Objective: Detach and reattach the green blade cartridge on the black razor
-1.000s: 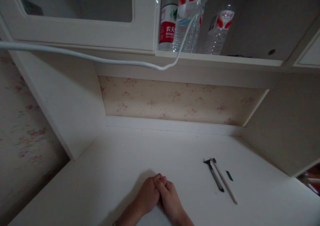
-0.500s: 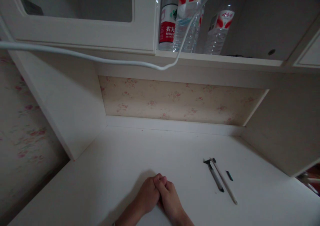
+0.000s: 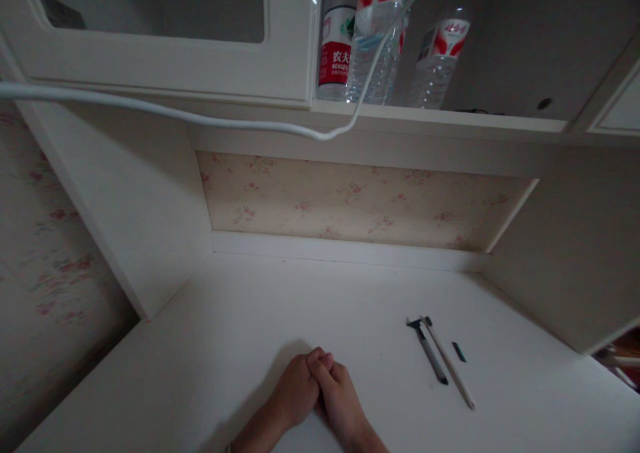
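Note:
My left hand point(image 3: 299, 387) and my right hand point(image 3: 341, 399) are clasped together on the white desk point(image 3: 240, 319), near its front edge. Their fingers are closed around each other, with the right thumb lying over the left fingers. No object shows in either hand, and the inside of the clasp is hidden. To the right of them lie a slim grey tool with a black T-shaped end point(image 3: 430, 356), a long white pencil-like stick point(image 3: 453, 369) and a short dark green piece point(image 3: 459, 352).
Several plastic water bottles point(image 3: 373, 66) stand on the open shelf point(image 3: 450, 121) above the desk. A white cable point(image 3: 225, 122) hangs across the cabinet front. Side panels point(image 3: 145, 199) bound the desk left and right, with floral wallpaper point(image 3: 325, 203) behind.

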`<state>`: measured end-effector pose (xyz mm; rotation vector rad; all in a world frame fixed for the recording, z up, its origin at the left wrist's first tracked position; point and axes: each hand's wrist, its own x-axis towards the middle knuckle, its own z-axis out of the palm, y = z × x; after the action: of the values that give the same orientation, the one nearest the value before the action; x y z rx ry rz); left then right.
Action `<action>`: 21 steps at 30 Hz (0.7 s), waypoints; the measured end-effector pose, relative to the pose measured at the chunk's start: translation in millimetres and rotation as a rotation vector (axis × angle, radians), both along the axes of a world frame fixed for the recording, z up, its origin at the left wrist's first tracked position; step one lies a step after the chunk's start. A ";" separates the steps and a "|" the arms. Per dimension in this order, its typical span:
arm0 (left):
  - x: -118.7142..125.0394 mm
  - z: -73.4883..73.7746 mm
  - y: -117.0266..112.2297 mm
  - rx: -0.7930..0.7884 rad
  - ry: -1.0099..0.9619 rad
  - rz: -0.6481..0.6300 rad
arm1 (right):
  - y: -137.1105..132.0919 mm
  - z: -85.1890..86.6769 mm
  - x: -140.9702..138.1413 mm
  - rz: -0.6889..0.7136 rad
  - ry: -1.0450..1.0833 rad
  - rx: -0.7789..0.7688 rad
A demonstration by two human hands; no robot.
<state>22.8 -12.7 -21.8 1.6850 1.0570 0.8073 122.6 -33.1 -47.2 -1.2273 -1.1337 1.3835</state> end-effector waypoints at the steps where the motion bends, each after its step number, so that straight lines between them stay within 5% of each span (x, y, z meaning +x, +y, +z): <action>1: 0.0 0.1 0.0 0.002 -0.004 -0.001 | -0.1 -0.3 0.1 0.000 0.001 0.002; 21: -0.6 5.0 -1.4 -0.022 -0.010 -0.004 | -1.6 5.9 -0.1 0.005 -0.040 -0.008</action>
<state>22.2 -14.1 -16.7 1.6619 1.0520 0.7982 122.5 -34.7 -41.3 -1.2632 -1.1607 1.3742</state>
